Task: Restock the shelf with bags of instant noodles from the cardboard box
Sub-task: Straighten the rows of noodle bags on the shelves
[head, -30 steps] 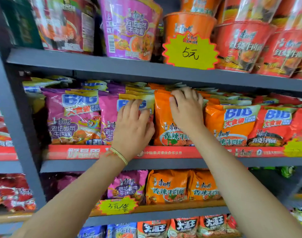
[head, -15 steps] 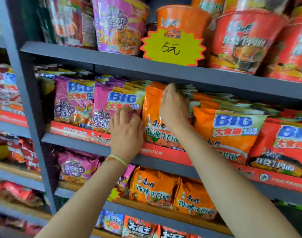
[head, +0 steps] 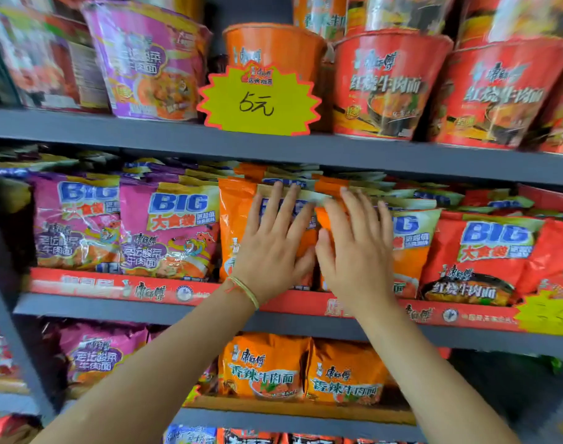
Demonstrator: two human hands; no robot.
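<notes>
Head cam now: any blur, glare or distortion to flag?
Head view: motion blur at the edges, the left purple bags and red shelf strip smeared; both hands, left and right, fairly sharp; glare on the wrapped cups; wide-angle bending of the shelf edge; lighting even.

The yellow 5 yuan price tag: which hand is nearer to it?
Left. The left hand lies flat on the orange noodle bags almost straight below the price tag. The right hand presses the same bags further to the tag's right.
</notes>
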